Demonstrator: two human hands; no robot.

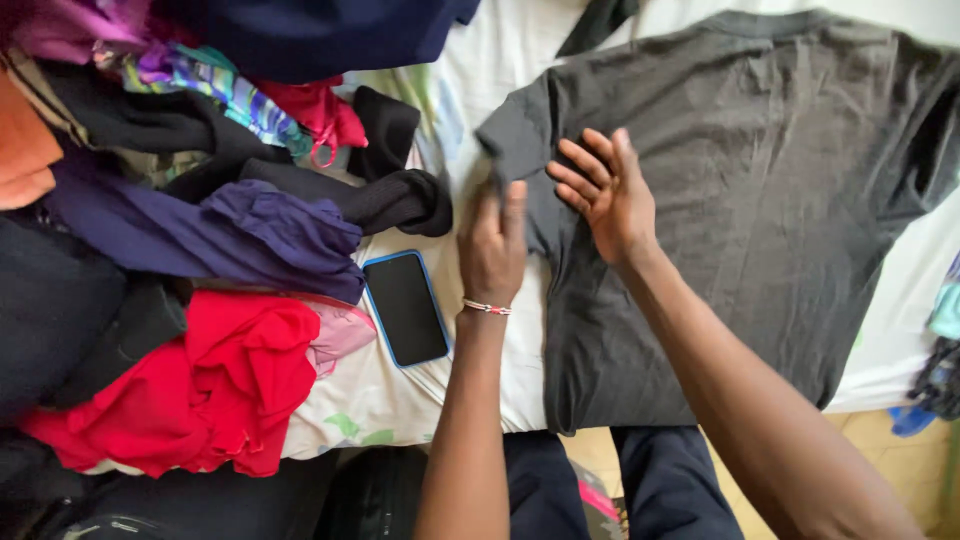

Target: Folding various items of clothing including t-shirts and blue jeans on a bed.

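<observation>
A dark grey t-shirt (760, 190) lies spread flat on a white printed bedsheet (370, 390). My left hand (493, 245) pinches the edge of the shirt's left sleeve; a thin red and white bracelet sits on that wrist. Just to the right, my right hand (605, 195) rests flat and open on the shirt, fingers spread and pointing up-left. Both forearms reach in from the bottom of the view.
A phone in a blue case (405, 307) lies screen-up left of my left hand. A pile of clothes fills the left side: a red garment (215, 385), a purple one (250, 235), black ones (385, 185), and colourful pieces. More cloth (940, 340) sits at the right edge.
</observation>
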